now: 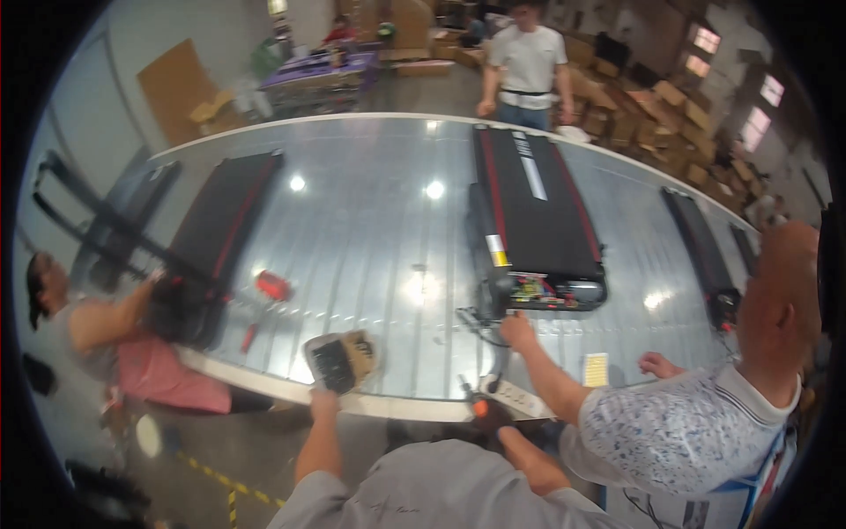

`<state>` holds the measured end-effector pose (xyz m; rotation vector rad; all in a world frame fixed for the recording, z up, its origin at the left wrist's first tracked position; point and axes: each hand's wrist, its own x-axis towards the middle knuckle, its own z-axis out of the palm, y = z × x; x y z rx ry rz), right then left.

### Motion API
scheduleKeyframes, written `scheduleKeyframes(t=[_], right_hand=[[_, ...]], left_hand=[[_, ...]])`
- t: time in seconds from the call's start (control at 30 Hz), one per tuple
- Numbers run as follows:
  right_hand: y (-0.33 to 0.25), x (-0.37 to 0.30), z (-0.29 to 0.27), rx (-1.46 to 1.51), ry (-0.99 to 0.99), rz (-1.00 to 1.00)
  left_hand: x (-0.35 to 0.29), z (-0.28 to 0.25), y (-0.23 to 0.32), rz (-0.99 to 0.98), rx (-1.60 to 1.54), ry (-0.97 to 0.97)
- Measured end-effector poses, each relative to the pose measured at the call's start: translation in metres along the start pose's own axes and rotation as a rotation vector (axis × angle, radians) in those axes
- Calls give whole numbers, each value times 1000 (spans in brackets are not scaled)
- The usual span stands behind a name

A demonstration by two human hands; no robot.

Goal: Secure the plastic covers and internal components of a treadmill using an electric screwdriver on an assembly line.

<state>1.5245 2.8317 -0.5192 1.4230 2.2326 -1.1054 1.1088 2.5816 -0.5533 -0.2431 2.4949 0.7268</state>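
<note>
My left hand [324, 402] is at the table's near edge, its fingers closed on the near rim of a small open cardboard box [363, 349]. Dark small parts [332, 363] fill the box, too blurred to name. My right hand [495, 421] looks dark, perhaps gloved, and is wrapped round a black-and-orange power screwdriver [480, 408]. The tool's tip points away from me, beside a white power strip [513, 397]. Ahead and to the right lies a black treadmill [539, 207] with red side stripes. Its near end is uncovered, showing wiring and a circuit board [533, 287].
A co-worker's hand [518, 331] reaches to the treadmill's near end from the right. Another person [115, 326] handles a treadmill [225, 216] at left. One stands beyond the table [361, 194]. A red tool [272, 285], red-handled screwdriver [249, 337] and yellow sheet [597, 369] lie on it.
</note>
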Motion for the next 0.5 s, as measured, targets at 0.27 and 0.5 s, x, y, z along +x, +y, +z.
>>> scheduleKeyframes(t=[0.27,0.5], right_hand=[[16,22,19,-8,7,-165],[0,-18,-6,305,54,-35]], left_hand=[[30,15,-39,79,-446,-60],[11,30,-27,47,-418,-11]])
